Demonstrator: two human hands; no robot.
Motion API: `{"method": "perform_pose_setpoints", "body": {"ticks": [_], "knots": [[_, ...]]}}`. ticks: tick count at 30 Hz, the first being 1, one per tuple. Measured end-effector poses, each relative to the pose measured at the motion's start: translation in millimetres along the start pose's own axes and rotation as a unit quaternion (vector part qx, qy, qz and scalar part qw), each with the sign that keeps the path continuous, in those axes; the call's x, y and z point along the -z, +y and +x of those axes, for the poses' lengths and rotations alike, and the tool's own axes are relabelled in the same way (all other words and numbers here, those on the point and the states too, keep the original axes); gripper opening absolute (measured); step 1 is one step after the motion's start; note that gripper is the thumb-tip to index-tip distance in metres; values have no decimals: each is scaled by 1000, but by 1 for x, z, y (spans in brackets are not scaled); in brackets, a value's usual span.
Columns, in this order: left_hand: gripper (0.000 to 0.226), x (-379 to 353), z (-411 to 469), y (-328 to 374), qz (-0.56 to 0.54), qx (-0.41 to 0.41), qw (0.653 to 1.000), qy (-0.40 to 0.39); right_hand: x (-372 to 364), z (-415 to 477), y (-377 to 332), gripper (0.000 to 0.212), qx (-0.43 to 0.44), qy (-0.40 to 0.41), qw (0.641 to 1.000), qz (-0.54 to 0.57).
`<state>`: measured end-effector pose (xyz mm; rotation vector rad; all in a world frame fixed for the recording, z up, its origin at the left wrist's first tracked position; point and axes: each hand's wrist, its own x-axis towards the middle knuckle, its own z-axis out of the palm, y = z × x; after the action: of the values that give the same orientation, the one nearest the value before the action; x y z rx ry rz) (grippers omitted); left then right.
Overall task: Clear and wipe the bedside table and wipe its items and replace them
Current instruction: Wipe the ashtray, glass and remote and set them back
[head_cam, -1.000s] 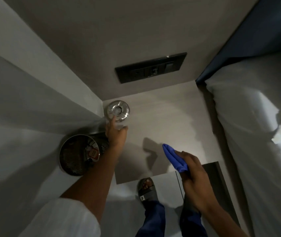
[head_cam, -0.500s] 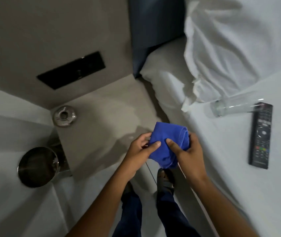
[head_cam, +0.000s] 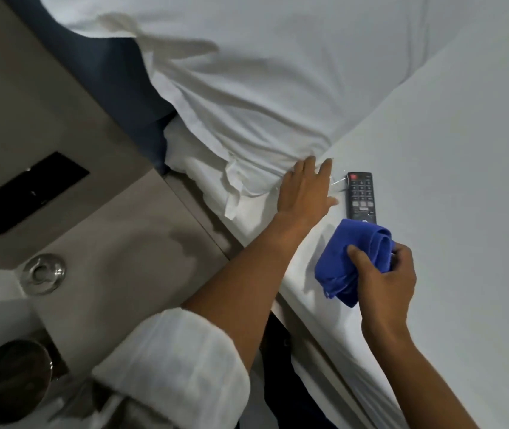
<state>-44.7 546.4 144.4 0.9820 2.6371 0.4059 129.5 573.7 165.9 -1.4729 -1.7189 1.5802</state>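
My left hand (head_cam: 304, 190) reaches onto the white bed (head_cam: 451, 168) with its fingers spread over a clear glass (head_cam: 338, 182). Only glints of the glass show past the fingers. A black remote (head_cam: 361, 193) lies just right of that hand. My right hand (head_cam: 383, 280) holds a bunched blue cloth (head_cam: 349, 261) above the bed edge, covering the near end of the remote. On the grey bedside table (head_cam: 129, 249), a round metal ashtray (head_cam: 43, 273) sits at the far left corner.
A white pillow (head_cam: 262, 72) lies behind the glass against a blue headboard (head_cam: 116, 72). A black switch panel (head_cam: 27, 193) is set in the wall above the table. A metal bin (head_cam: 11, 379) stands on the floor left of the table.
The view swung right from the table to the bed. My left hand let go of the cloth and reached to the glass. The cloth stays in my right hand.
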Motion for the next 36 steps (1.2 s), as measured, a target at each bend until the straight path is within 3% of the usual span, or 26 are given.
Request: {"method": "perform_pose_setpoints", "body": {"ticks": [2,4,6,8,9,11,15,17,19,21,24,27,30,32,34,36], "knots": [[76,-8,3,0,73,-6,997,29,2,2,1,29,3,-14,1000,-1],[74,-11,-2,-4,66,-6,996,60,1,4,2,28,0,-31,1000,-2],[74,-8,-16,-15,-27,28,997,67,-4,3,2,24,2,-56,998,-7],[75,0,-35,-26,-212,110,969,67,-10,-1,-1,21,19,-84,996,-13],[76,5,-46,-33,-322,159,931,70,-15,-5,-4,21,33,-104,994,-17],[76,13,-76,-49,-518,251,813,82,-27,-18,-10,23,73,-157,984,-29],[55,12,-134,-87,-709,354,609,40,-57,-53,-17,32,154,-277,947,-52],[50,11,-160,-98,-770,338,541,12,-75,-68,-19,42,159,-326,931,-42],[61,12,-184,-106,-803,318,504,4,-96,-81,-24,46,164,-365,916,-41],[69,12,-203,-116,-817,316,481,29,-115,-88,-29,45,165,-391,904,-46],[59,17,-226,-142,-808,354,451,134,-136,-108,-23,44,159,-444,879,-70],[51,21,-243,-172,-797,374,426,208,-130,-138,-3,52,226,-480,839,-123],[71,30,-257,-188,-812,388,404,163,-127,-168,13,67,301,-495,806,-122],[69,35,-264,-191,-816,383,410,138,-138,-178,12,67,330,-495,797,-110],[59,38,-276,-195,-817,367,423,137,-157,-186,5,59,307,-506,800,-99],[62,36,-291,-202,-823,359,414,151,-178,-189,-6,51,263,-507,815,-97]]}}
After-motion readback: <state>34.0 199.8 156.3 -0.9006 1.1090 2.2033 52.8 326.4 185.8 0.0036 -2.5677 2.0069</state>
